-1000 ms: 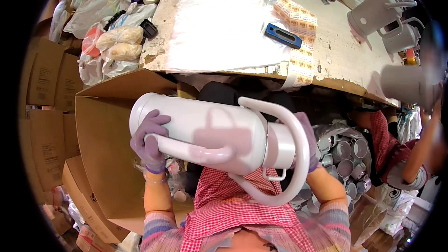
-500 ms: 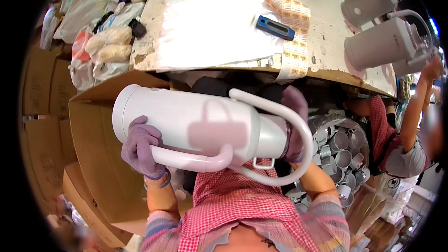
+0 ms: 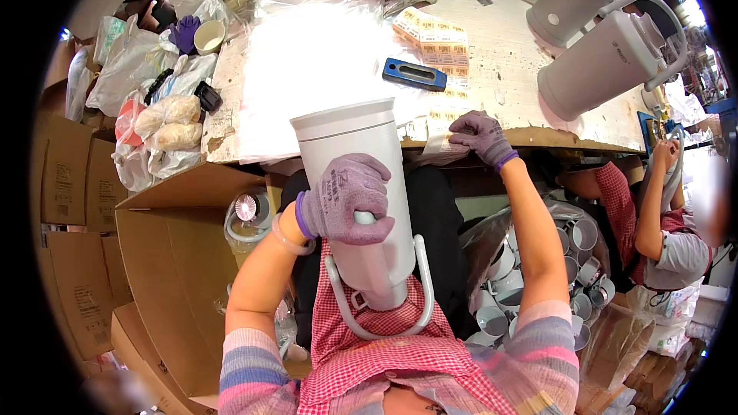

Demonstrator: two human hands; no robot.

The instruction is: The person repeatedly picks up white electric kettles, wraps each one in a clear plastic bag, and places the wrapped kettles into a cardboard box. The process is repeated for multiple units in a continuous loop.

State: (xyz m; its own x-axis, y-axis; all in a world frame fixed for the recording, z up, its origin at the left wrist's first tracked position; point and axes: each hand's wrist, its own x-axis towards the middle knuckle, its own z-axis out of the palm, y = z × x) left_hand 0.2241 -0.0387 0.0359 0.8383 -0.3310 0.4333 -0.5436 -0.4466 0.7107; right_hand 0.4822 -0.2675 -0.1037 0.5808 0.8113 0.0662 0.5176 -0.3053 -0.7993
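Head view, and we log a clear change. Half a second ago the white jug (image 3: 357, 192) lay on its side across our lap, both hands on it. Now it stands on end, base pointing to 12 o'clock toward the bench edge, its looped carry handle (image 3: 380, 303) hanging at 6 o'clock against the red checked apron (image 3: 369, 353).

Our left hand (image 3: 342, 200), in a purple-grey glove, is closed around the jug's side handle and carries the jug alone. Our right hand (image 3: 480, 137) has let go of the jug and gone out to 1 o'clock, where its fingers pinch at a strip of labels (image 3: 442, 142) at the front edge of the workbench (image 3: 323, 69). We cannot tell whether a label is already lifted free.

We judge the jug has been turned so that one face is on offer, and that the free hand is fetching a sticker for it.

Round about: a blue tool (image 3: 415, 74) at 12 o'clock on the bench; two more white jugs (image 3: 607, 31) at 2 o'clock; an open cardboard box (image 3: 184, 261) at 9 o'clock; grey cups (image 3: 538, 269) heaped at 4 o'clock. A co-worker (image 3: 661, 207) in a red check apron works at 3 o'clock.
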